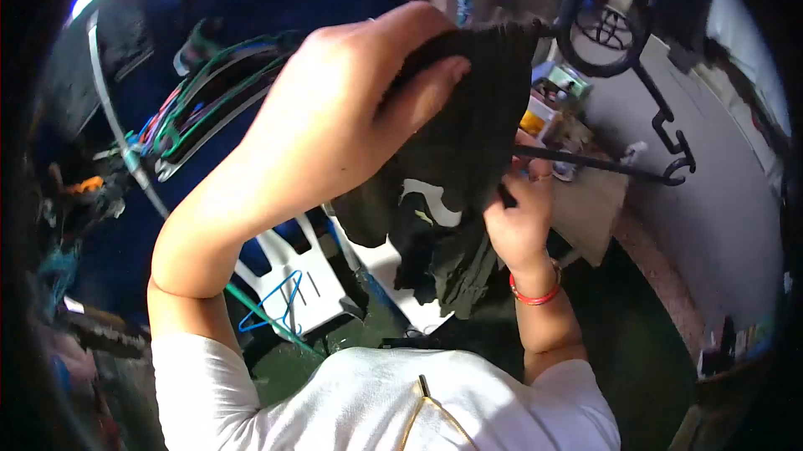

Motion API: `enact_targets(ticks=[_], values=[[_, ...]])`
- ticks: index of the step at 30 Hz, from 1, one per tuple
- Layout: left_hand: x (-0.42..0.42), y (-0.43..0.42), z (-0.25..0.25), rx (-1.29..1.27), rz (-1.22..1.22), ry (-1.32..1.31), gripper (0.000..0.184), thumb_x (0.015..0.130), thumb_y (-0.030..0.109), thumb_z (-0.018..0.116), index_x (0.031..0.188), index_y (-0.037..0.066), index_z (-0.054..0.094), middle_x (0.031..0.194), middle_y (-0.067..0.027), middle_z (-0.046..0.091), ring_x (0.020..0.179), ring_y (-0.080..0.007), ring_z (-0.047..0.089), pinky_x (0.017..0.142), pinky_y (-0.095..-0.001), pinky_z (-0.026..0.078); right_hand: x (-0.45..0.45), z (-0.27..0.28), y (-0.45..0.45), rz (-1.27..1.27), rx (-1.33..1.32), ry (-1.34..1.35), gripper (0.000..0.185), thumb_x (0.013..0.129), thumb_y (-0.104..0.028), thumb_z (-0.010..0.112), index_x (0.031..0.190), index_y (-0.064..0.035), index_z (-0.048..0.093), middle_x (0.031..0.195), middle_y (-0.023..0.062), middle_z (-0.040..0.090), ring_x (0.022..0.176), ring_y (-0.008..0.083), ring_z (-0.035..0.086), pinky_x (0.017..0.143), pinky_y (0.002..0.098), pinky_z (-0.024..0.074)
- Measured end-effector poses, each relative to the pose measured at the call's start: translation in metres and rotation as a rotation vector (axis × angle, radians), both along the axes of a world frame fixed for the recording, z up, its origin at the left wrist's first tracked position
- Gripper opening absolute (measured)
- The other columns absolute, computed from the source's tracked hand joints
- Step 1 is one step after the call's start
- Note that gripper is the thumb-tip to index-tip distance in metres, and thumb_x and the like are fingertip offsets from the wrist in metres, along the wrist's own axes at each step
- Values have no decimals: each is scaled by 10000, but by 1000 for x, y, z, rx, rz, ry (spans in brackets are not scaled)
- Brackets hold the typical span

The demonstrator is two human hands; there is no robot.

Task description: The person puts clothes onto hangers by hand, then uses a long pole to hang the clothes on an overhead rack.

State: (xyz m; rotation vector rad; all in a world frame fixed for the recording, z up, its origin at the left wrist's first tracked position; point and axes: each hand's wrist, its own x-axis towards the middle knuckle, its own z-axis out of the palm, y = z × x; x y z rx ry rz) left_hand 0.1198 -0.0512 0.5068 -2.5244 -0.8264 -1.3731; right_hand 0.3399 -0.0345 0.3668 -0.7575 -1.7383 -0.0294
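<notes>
My left hand (360,91) is raised in front of me, thumb and fingers pinching the upper edge of a dark garment (468,142). The cloth hangs down in folds, with a pale patch on its lower part. To the right, a black plastic clothes hanger (602,25) with a round ring sticks out beside the cloth, its end notched like a hook. My right hand (523,208), with a red bracelet at the wrist, is closed around the hanger's lower bar at the garment's right edge. Part of the hanger is hidden behind the cloth.
Several hangers (188,121) hang bunched at the left by a metal pole (117,108). A white plastic chair (314,284) stands below, with a blue hanger (288,305) on it. A cardboard box (590,213) and small items are at the right, near a grey wall (694,234).
</notes>
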Motion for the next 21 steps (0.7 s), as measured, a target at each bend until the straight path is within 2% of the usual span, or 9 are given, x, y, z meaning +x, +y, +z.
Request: enact_targets(ticks=[2, 3, 6, 9, 11, 12, 13, 17, 21], values=[[-33, -34, 4, 46, 140, -6, 222, 918, 129, 624, 1064, -31, 578, 824, -155, 634, 710, -174, 580, 700, -285, 483, -28, -9, -16, -32, 18, -161, 205, 610, -70, 751, 814, -52, 733, 1175, 199, 588, 1092, 373, 548, 940, 446, 420], [-50, -52, 6, -38, 201, -25, 216, 924, 120, 618, 1068, -35, 576, 849, -152, 641, 742, -154, 579, 727, -277, 479, -41, -18, -28, -17, -27, -290, 198, 613, -163, 763, 783, -66, 736, 1193, 202, 581, 1125, 378, 530, 954, 472, 410], [-112, -100, -2, -18, 378, -7, 218, 937, 127, 606, 1073, -40, 576, 892, -103, 648, 798, -107, 554, 766, -244, 464, -85, -16, -72, 113, -92, -520, 210, 636, -272, 738, 711, -77, 729, 1220, 206, 569, 1191, 375, 484, 953, 482, 412], [-175, -175, -6, -79, 489, -198, 180, 965, 110, 555, 1065, -36, 588, 901, -22, 618, 853, -71, 524, 793, -210, 427, -106, -26, -95, 143, -209, -606, 174, 679, -205, 703, 751, -49, 726, 1150, 183, 641, 976, 332, 636, 901, 443, 468], [-216, -236, -10, -115, 632, -118, 167, 970, 109, 544, 1055, -26, 592, 901, -15, 611, 853, -72, 524, 784, -206, 414, -117, -11, -124, 166, -248, -430, 165, 707, -127, 666, 811, -9, 717, 1109, 196, 659, 872, 340, 664, 872, 416, 490], [-230, -263, -14, -142, 673, -117, 166, 973, 112, 539, 1051, -25, 591, 902, -14, 607, 851, -72, 520, 781, -205, 410, -119, -1, -134, 273, -324, -412, 229, 715, -66, 629, 914, 17, 708, 1118, 214, 646, 904, 346, 657, 858, 403, 498], [-242, -288, -20, -170, 710, -113, 166, 976, 115, 534, 1046, -25, 591, 903, -13, 604, 849, -72, 516, 777, -205, 407, -121, 11, -138, 428, -336, -421, 333, 715, -30, 585, 1026, 22, 691, 1118, 188, 633, 977, 292, 639, 898, 352, 472], [-286, -383, -47, -192, 904, -123, 131, 961, 51, 527, 1042, -33, 586, 903, -24, 602, 842, -70, 520, 782, -195, 401, -158, 41, -157, 624, -387, -389, 365, 705, 25, 499, 1028, 49, 667, 1016, 89, 551, 985, 199, 545, 874, 277, 412], [-307, -454, -60, 28, 1004, -14, 157, 883, -29, 601, 1038, -38, 620, 825, -84, 639, 747, -127, 607, 703, -247, 474, -222, 56, -170, 777, -389, -384, 307, 717, 20, 494, 963, 64, 672, 945, 74, 548, 878, 154, 536, 752, 246, 403]])
